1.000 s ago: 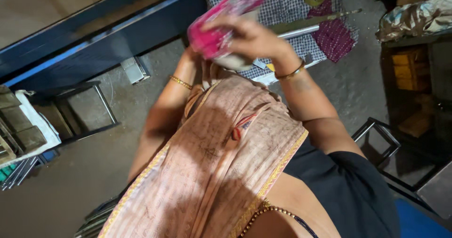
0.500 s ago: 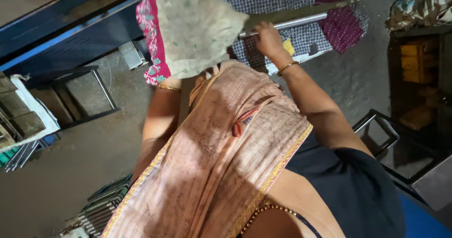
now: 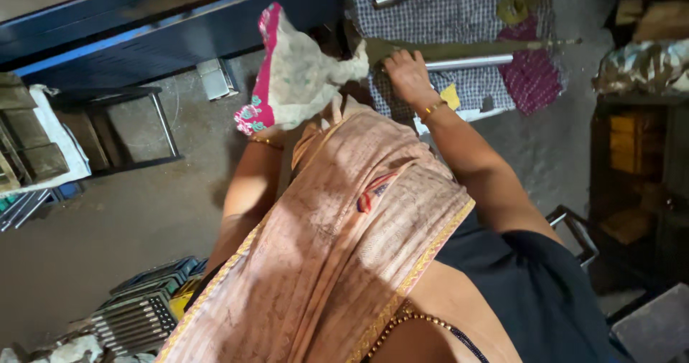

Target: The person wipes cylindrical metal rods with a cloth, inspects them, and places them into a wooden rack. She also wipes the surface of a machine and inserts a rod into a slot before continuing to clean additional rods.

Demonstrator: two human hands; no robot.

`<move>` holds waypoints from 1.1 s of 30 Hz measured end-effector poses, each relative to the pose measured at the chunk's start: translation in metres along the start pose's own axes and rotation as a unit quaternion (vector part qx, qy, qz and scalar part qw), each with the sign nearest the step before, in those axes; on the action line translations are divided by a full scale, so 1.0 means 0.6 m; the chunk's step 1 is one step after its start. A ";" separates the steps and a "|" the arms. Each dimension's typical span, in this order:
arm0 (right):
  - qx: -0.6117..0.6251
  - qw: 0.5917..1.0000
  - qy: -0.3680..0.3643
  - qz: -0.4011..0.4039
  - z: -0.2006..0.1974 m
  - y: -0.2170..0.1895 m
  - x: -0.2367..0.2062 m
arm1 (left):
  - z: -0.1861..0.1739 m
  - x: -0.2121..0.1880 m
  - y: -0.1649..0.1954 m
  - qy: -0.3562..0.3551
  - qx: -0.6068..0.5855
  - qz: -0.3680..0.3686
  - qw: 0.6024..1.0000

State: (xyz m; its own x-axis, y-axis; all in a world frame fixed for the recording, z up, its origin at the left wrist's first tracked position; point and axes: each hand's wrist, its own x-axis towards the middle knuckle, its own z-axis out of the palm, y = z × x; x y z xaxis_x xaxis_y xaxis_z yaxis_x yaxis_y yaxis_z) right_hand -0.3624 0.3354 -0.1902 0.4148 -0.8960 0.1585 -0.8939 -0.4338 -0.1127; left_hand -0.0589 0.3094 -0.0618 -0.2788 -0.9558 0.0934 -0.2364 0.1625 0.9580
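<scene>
Holding a crumpled rag (image 3: 301,72) up in the left hand (image 3: 267,135), grip largely hidden behind it; right hand (image 3: 406,74) rests flat on a metal pipe (image 3: 466,63) over checkered cloth (image 3: 459,7), far right.

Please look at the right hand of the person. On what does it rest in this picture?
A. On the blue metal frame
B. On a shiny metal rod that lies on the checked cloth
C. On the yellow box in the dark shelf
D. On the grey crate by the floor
B: the right hand lies on the end of the shiny metal rod, which rests across the checked cloth; the left hand, hidden behind it, holds up a pink-edged rag.
</scene>
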 end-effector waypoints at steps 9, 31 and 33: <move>0.085 0.985 0.132 0.076 -0.148 0.069 -0.016 | -0.017 -0.026 0.030 -0.057 0.170 -0.104 0.978; 0.590 0.678 0.439 0.024 -0.401 -0.099 0.088 | 0.053 0.033 0.091 -0.147 -0.286 -0.082 0.943; 0.645 0.634 0.426 0.020 -0.383 -0.120 0.107 | 0.057 0.038 0.105 -0.097 -0.350 -0.083 0.928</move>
State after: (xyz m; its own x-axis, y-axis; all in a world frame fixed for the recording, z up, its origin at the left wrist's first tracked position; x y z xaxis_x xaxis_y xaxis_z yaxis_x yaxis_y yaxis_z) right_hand -0.3102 0.3310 0.0537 -0.3379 -0.7701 0.5411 0.2092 -0.6220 -0.7546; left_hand -0.1123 0.3061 -0.0084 -0.4713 -0.8801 -0.0577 0.3526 -0.2479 0.9023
